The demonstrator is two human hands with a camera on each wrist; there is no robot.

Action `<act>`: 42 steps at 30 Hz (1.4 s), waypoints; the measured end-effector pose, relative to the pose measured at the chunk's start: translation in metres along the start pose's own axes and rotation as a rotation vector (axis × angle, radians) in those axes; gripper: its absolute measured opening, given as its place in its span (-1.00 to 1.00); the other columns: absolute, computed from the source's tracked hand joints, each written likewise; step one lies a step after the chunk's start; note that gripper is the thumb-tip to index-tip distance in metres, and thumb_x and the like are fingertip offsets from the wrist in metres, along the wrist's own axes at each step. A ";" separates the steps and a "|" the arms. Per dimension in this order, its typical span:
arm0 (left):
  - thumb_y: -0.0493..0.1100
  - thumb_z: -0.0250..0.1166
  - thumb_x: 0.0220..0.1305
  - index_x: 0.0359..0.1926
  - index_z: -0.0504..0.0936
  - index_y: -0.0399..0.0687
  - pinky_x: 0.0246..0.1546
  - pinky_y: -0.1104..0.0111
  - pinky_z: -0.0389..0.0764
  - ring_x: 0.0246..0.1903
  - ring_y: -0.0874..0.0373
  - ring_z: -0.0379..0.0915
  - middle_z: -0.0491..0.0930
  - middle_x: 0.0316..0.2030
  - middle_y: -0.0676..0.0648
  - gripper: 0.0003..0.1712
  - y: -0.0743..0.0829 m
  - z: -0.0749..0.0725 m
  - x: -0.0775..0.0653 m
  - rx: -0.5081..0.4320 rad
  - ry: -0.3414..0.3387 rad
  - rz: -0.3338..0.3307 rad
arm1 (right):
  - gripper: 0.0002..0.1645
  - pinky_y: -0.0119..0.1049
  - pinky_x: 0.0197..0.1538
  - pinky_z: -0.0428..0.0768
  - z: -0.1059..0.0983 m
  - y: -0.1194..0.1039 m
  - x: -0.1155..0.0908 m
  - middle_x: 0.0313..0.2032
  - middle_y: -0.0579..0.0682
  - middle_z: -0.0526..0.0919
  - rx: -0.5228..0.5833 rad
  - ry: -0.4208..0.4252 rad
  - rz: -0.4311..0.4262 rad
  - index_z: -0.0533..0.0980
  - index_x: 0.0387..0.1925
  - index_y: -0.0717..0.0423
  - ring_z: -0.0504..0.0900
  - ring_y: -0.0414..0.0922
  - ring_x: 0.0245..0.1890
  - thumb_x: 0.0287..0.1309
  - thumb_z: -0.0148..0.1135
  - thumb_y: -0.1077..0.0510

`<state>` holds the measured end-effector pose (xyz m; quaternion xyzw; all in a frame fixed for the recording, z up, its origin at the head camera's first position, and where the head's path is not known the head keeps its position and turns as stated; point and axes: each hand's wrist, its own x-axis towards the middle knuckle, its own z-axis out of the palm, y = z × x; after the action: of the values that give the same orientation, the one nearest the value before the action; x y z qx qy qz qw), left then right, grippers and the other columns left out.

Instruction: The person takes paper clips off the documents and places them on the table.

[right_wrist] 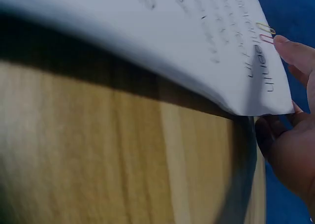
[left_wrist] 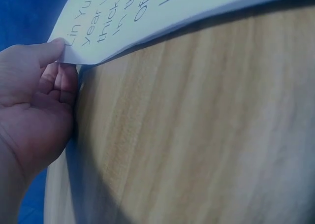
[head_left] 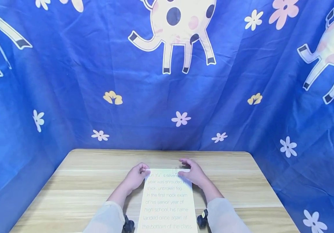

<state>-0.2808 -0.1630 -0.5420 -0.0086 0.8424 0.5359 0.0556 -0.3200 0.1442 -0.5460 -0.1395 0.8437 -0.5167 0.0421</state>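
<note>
A stack of white paper [head_left: 167, 207] with large handwritten-style English text lies in front of me on the wooden table. My left hand [head_left: 136, 178] pinches its far left corner; the left wrist view shows the thumb [left_wrist: 53, 49] on top and curled fingers below. Around the far right corner is my right hand [head_left: 194, 174], its thumb over the page and its index finger stretched beyond the far edge, well apart from the thumb. In the right wrist view a yellow paper clip [right_wrist: 266, 28] and a pink paper clip [right_wrist: 266, 38] sit on that edge, close by a fingertip.
The light wooden table [head_left: 82, 187] extends to both sides of the paper. A blue curtain [head_left: 143, 123] printed with cows and flowers surrounds the back and sides. Dark wrist devices [head_left: 202, 218] are worn at both cuffs.
</note>
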 end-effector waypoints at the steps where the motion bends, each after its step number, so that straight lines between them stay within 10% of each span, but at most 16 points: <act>1: -0.17 0.29 0.57 -0.02 0.60 -0.08 -0.14 0.36 0.48 -0.22 0.15 0.43 0.49 -0.28 0.06 -0.90 0.000 0.000 0.000 -0.006 -0.002 -0.002 | -0.25 0.19 0.50 0.50 0.001 0.001 0.000 0.31 0.18 0.64 0.000 -0.003 -0.003 0.57 0.40 -0.02 0.62 0.19 0.36 0.19 0.62 0.17; 12: -0.18 0.28 0.57 0.00 0.59 -0.12 -0.15 0.37 0.48 -0.22 0.14 0.44 0.52 -0.29 0.04 -0.88 -0.004 0.003 -0.001 -0.057 0.005 -0.002 | -0.52 -0.43 0.03 0.64 0.010 0.003 0.001 -0.07 0.08 0.84 0.090 -0.059 0.010 0.67 0.17 0.15 0.75 -0.24 -0.10 0.22 0.56 0.28; 42: -0.19 0.27 0.57 -0.11 0.59 -0.08 -0.18 0.31 0.44 -0.25 0.11 0.40 0.47 -0.34 0.05 -0.94 -0.005 0.004 0.000 -0.042 0.012 -0.004 | -0.66 -0.30 0.07 0.54 0.021 0.008 0.002 -0.22 -0.08 0.76 -0.003 -0.065 0.007 0.63 0.04 0.04 0.66 -0.23 -0.23 0.27 0.52 0.25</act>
<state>-0.2796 -0.1614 -0.5483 -0.0145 0.8314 0.5531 0.0513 -0.3186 0.1295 -0.5627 -0.1535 0.8430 -0.5106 0.0712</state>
